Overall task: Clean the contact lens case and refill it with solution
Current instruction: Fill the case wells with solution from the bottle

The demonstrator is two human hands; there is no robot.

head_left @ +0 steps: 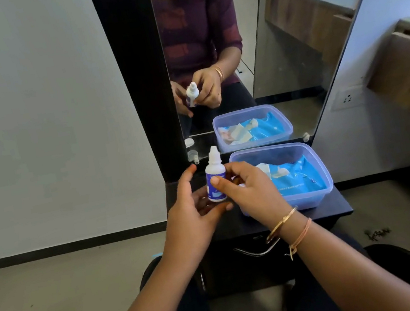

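Observation:
A small white solution bottle with a blue label and a white cap stands upright above the dark dressing table. My right hand pinches its body with thumb and fingers. My left hand is open just left of and under the bottle, palm toward it. A small clear piece, possibly part of the lens case, lies by the mirror's lower left corner. I cannot tell whether my left hand touches the bottle.
A clear plastic tub holding a blue packet and white tissue stands right of my hands. The mirror behind reflects my hands and the tub. A drawer handle sits below the tabletop. A wall socket is at right.

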